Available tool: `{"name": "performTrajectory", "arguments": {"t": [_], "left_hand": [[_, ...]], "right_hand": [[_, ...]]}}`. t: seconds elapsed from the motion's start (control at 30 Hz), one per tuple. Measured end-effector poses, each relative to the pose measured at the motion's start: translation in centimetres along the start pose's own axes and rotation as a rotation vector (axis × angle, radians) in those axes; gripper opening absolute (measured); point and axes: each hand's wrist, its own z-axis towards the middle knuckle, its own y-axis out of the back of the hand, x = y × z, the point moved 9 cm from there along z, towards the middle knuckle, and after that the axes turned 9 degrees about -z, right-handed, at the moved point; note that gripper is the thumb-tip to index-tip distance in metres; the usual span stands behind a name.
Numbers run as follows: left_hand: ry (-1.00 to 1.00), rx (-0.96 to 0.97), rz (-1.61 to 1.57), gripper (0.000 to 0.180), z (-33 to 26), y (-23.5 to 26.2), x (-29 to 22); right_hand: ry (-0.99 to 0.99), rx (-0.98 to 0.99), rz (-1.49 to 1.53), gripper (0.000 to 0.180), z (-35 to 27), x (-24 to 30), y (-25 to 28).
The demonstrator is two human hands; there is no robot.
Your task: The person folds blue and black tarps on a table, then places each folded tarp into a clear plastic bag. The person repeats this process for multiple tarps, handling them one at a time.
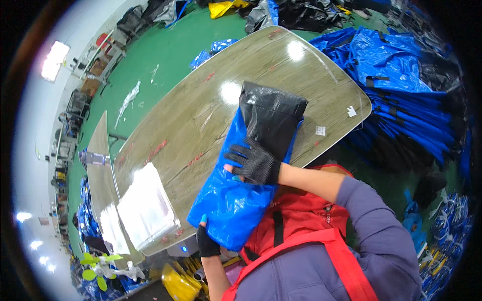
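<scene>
A folded bag (236, 200) of glossy blue sheet with a black upper part lies slantwise across the near side of the wood-patterned table (201, 120). Its lower end reaches over the table's near edge, close to my body. My right hand (255, 163), in a dark fingerless glove, rests flat on it where the blue meets the black, fingers stretched out. At the lower left corner, my left hand (207, 242) grips the bag with the thumb on top. The other fingers of that hand are hidden. Blue wrapping shows on the left thumb.
A thick stack of blue bags with black straps (396, 100) stands at the right. White glare sheets (148, 205) lie at the table's left end. Small white labels (320, 131) lie near its right edge. A green-bladed fan (100, 268) is at lower left, near yellow material (178, 283).
</scene>
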Motion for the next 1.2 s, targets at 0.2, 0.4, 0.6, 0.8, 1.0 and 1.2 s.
{"name": "performTrajectory", "arguments": {"t": [0.2, 0.4, 0.6, 0.8, 1.0, 1.2], "left_hand": [[0.113, 0.579, -0.324, 0.07, -3.1, -19.2, -3.7], [-1.296, 0.715, 1.306, 0.078, -2.0, -33.4, 1.1], [-1.281, 0.692, 1.757, 0.073, 3.1, -36.9, 6.9], [-1.223, 0.523, 1.757, 0.077, 4.0, -34.9, 7.9], [-1.276, 0.386, 1.816, 0.081, 5.7, -29.7, 6.6], [-0.558, 0.241, 1.982, 0.054, 7.8, -21.7, 0.6]], "right_hand": [[-0.068, -0.155, 0.218, 0.037, -7.6, -0.6, 3.4], [-0.388, -0.2, 0.905, 0.038, -10.3, -4.2, -2.7], [-0.854, -0.097, 1.47, 0.042, -12.0, -6.6, -2.0], [-0.813, 0.448, 0.563, 0.037, -10.6, -10.6, 9.5], [-0.58, -0.108, -0.077, 0.051, -4.2, -15.7, 10.1], [-0.534, -0.091, -0.054, 0.052, -5.5, -17.2, 6.8]]}}
